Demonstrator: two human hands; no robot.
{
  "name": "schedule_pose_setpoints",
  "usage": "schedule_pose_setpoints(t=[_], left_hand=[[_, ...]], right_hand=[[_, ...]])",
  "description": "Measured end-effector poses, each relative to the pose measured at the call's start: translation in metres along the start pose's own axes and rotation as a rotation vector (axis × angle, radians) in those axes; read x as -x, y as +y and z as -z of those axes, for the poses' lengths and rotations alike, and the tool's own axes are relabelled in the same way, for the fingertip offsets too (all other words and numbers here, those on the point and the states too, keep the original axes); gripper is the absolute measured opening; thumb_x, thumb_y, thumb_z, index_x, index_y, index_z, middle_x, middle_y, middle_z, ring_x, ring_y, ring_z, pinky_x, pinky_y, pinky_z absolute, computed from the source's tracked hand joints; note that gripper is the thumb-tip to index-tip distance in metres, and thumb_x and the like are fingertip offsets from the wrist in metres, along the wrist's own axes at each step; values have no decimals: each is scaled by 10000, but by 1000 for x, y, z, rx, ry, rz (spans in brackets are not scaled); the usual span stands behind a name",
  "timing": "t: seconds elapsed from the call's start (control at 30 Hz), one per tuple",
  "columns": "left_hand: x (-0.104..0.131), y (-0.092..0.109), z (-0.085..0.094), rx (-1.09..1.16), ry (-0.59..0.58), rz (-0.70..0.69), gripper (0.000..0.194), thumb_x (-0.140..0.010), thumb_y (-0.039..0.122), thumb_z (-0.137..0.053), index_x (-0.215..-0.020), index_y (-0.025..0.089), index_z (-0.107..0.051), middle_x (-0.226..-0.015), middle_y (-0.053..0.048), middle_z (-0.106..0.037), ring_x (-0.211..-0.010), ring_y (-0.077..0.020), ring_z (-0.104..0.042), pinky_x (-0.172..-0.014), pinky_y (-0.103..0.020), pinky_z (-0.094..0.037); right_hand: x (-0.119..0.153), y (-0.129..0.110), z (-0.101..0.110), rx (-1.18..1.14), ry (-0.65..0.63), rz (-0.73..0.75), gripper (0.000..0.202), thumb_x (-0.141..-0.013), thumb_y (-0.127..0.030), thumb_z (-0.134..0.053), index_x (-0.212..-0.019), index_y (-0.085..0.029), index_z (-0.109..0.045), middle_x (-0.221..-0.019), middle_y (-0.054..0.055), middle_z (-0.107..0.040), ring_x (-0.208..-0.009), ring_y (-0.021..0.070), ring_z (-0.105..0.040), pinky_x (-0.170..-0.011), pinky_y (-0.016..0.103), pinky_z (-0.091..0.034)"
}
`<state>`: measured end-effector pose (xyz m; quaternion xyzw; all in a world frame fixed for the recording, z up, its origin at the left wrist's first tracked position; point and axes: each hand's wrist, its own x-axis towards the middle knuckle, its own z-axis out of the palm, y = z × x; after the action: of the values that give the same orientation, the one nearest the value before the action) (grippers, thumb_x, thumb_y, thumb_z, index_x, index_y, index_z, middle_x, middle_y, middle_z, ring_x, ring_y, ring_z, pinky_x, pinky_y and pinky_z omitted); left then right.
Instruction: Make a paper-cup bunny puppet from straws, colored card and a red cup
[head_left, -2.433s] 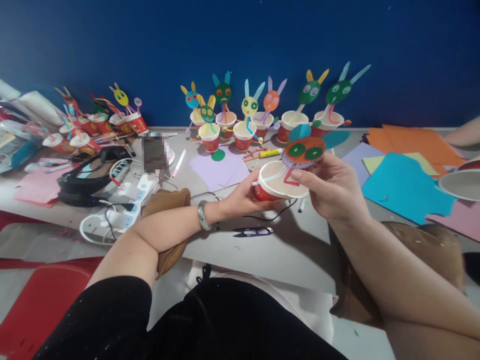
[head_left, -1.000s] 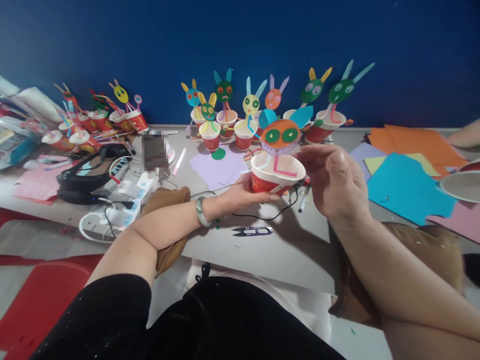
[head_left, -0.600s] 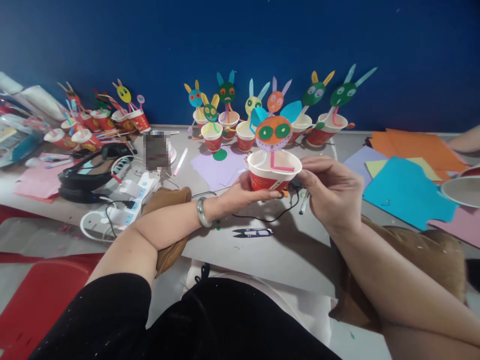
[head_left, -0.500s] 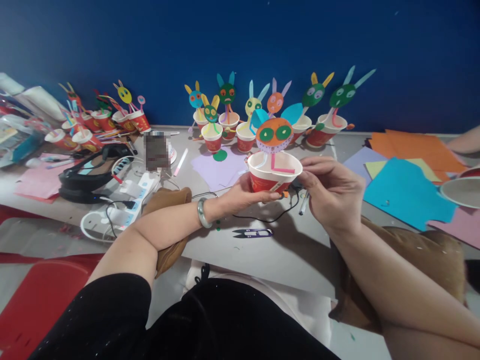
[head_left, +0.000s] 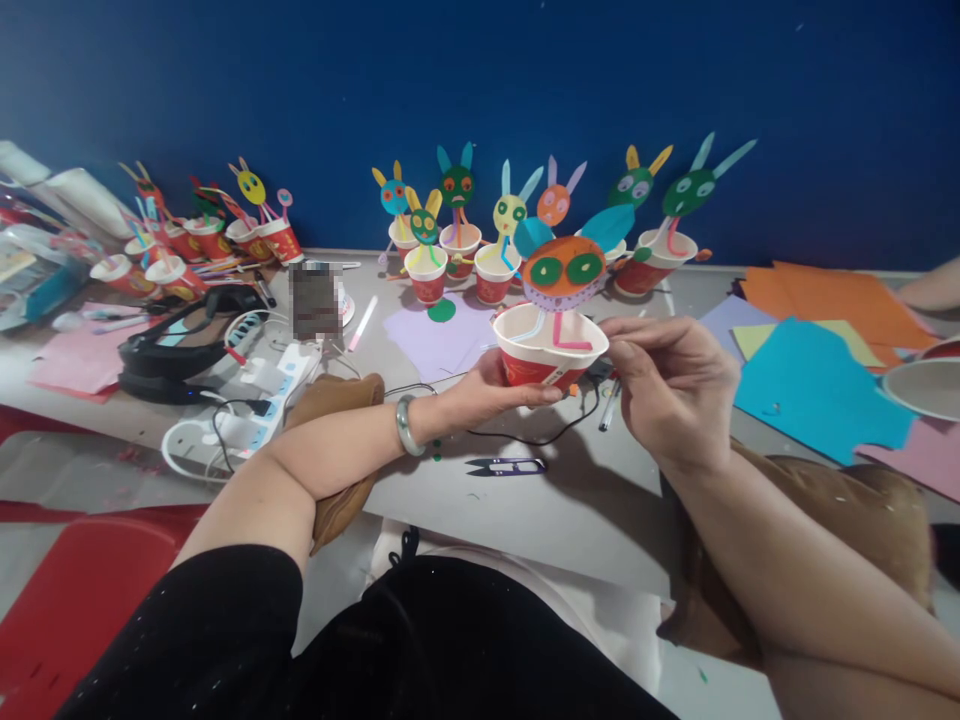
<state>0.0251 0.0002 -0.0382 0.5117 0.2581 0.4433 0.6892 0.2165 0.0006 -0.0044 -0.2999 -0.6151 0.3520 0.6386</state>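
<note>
My left hand (head_left: 501, 385) is wrapped round a red and white paper cup (head_left: 517, 370), held above the table. From the cup rises an orange paper face (head_left: 538, 266) with green eyes, blue ears and a dotted lilac mouth. Bent inside the cup is a pink straw (head_left: 574, 346), its end pointing at the right wall. My right hand (head_left: 667, 385) is closed in a pinch right at the cup's right side; what lies between thumb and fingers is hidden. Below the cup, purple thread snips (head_left: 506, 467) lie on the table. A pen (head_left: 609, 408) lies under my right hand.
Several cups with paper animal faces (head_left: 495, 275) line the blue wall, more (head_left: 176, 275) at the left. Coloured paper sheets (head_left: 821, 385) spread at the right, near another person's arm (head_left: 934, 290). Left are a power strip (head_left: 274, 405) and a black headset (head_left: 172, 350).
The orange face has tilted, its right ear lifting, and shifted a little right. The cup's rim looks more squeezed into an oval. My right hand has moved slightly right.
</note>
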Motion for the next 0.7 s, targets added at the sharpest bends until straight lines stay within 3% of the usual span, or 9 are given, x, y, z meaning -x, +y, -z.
schedule_pose_setpoints(t=[0.27, 0.43, 0.7], left_hand=[[-1, -4, 2, 6, 2, -7, 621, -718, 446, -966, -1222, 170, -731, -1203, -126, -770, -1100, -229, -717, -1013, -387, -576], [-2, -5, 2, -49, 23, -18, 649, -723, 500, -951, -1238, 173, -729, -1234, -127, -760, -1119, -239, -705, -1020, -408, -566], [0, 2, 4, -206, 0, -25, 544, -725, 555, -936, -1039, 153, -746, -1080, -93, -740, -1030, -219, -670, -1036, -432, -551]], right_hand=[[-3, 0, -2, 57, 29, -6, 187, -898, -404, -841, -871, -246, -745, -977, 55, -838, -873, 215, -798, -789, 387, -668], [-4, 5, -3, 13, 60, 27, 108, -884, -306, -864, -888, -218, -802, -926, 62, -843, -863, 198, -802, -789, 348, -669], [2, 6, -6, 31, 28, -1, 103, -859, -268, -886, -954, -299, -861, -979, 18, -849, -902, 227, -805, -791, 386, -678]])
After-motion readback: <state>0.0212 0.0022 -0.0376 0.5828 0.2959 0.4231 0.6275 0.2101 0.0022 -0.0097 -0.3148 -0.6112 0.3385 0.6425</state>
